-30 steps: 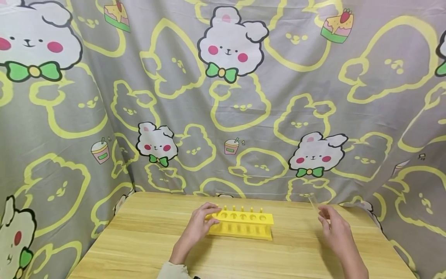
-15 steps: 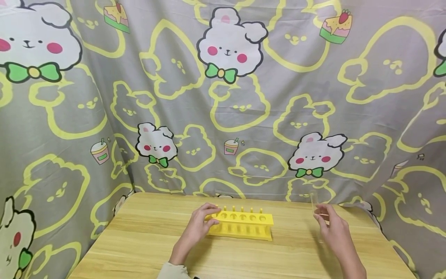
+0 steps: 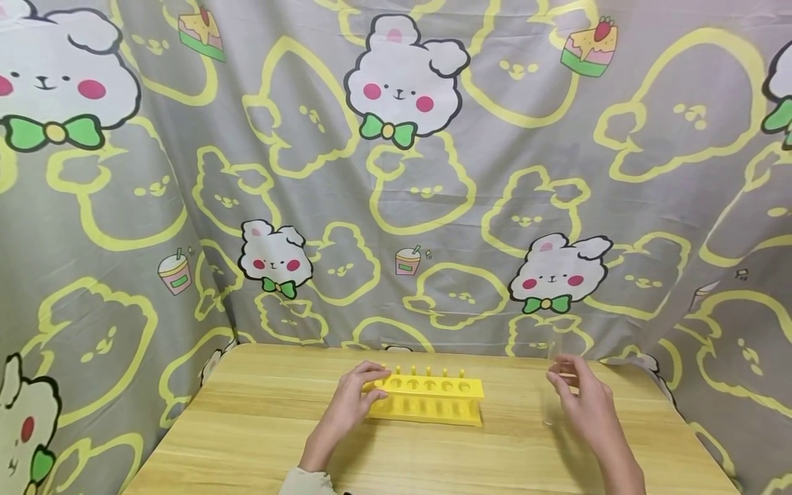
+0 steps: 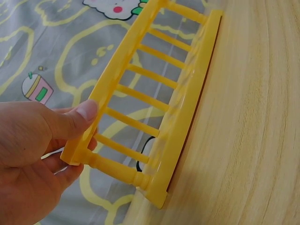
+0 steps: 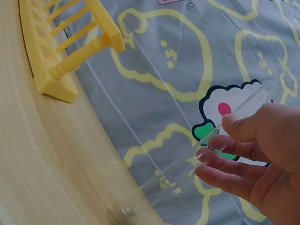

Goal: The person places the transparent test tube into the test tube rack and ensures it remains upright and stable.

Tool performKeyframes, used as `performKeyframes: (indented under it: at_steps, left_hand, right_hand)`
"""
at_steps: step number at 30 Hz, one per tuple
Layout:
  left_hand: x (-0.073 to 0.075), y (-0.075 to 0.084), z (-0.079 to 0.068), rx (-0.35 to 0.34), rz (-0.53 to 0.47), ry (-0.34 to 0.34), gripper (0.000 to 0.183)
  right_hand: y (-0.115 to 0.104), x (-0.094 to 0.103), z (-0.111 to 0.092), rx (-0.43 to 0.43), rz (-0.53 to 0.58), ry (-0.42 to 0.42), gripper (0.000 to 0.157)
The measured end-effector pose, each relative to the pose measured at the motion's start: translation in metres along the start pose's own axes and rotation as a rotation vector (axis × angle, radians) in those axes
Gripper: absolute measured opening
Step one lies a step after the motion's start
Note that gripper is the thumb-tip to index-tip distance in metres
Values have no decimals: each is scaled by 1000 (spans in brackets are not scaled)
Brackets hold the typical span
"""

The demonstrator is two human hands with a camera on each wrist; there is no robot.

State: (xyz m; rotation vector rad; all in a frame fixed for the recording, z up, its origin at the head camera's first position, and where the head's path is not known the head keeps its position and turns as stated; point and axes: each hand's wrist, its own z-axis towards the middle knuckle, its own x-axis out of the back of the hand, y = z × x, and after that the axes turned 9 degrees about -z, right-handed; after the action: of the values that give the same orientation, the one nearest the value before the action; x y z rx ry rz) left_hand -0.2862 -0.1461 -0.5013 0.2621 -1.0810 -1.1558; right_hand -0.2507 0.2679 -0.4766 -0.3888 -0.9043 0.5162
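Observation:
A yellow test tube rack (image 3: 433, 394) with a row of round holes and a row of pegs behind stands on the wooden table. My left hand (image 3: 355, 399) grips its left end. In the left wrist view, the thumb (image 4: 86, 111) presses on the rack's top plate (image 4: 108, 77) and the fingers curl beneath it. To the right of the rack, my right hand (image 3: 588, 402) pinches a clear test tube (image 5: 176, 166) between thumb and fingers. The tube stands nearly upright, its rounded bottom (image 5: 127, 210) low over the table. No tube shows in the rack's visible holes.
The light wooden table (image 3: 396, 460) reaches back to a grey curtain (image 3: 346, 206) printed with white rabbits and yellow outlines. This cloth also hangs at the left and right sides. Between rack and tube lies a stretch of bare table top.
My right hand has moved a little left towards the rack, and the test tube has swung from tilted to nearly upright. My left hand and the rack stay in place.

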Motion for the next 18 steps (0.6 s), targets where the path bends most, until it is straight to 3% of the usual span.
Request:
performKeyframes:
  at_steps: [18]
  left_hand:
    - [0,1,0,-18,15,12,37]
  right_hand:
    - [-28,7,7,42,63,46,28]
